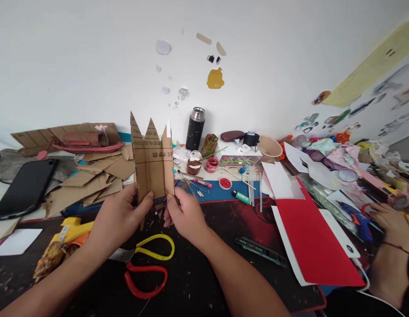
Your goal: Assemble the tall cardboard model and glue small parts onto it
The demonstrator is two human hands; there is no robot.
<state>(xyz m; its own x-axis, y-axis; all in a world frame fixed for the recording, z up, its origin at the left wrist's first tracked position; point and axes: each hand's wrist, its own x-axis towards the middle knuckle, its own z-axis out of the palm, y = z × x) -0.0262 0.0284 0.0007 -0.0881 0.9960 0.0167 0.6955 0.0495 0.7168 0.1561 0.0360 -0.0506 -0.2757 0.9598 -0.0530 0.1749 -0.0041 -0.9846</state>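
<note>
Upright between my hands stands a folded piece of brown cardboard (151,169), cut into pointed peaks along its top and printed with dark characters. My left hand (120,213) grips its lower left edge, thumb on the front face. At the lower right corner, my right hand (184,211) pinches it between thumb and fingers. Below my hands, scissors (148,259) with one yellow and one red handle lie on the dark mat; my left forearm partly covers their blades. A yellow hot glue gun (67,233) rests left of that forearm.
Cardboard scraps (89,176) and a red model boat (89,143) are at the left, beside a black phone (24,187). A black thermos (195,127) and paint jars (194,163) stand behind. Right are a utility knife (260,252), red paper (318,237) and another person's hand (391,222).
</note>
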